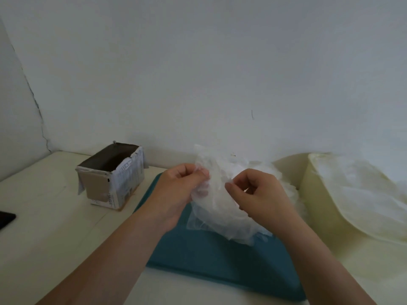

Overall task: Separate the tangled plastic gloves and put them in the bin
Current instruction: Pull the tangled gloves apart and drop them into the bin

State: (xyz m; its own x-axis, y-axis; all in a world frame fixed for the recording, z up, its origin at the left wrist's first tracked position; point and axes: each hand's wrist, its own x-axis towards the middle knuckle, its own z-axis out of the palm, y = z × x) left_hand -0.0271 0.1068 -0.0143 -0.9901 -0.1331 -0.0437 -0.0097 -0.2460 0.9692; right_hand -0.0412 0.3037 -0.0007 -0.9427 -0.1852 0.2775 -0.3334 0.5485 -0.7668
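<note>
While both hands pinch it, a clump of tangled plastic gloves (217, 205) hangs over a teal tray (198, 258).
A cardboard box (114, 179) sits left on the tabletop (55, 230); left hand (178, 190) and right hand (262, 194), close together, each nip the film with curled fingers; the cream bin (315, 194) stands right of the tray.

Path right to the bin (315, 190) seems open; cardboard box (114, 179) stands left.

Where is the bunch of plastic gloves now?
Head view, centre: the bunch of gloves is pinched between the left hand and right hand above the teal tray, left of the cream bin.
</note>
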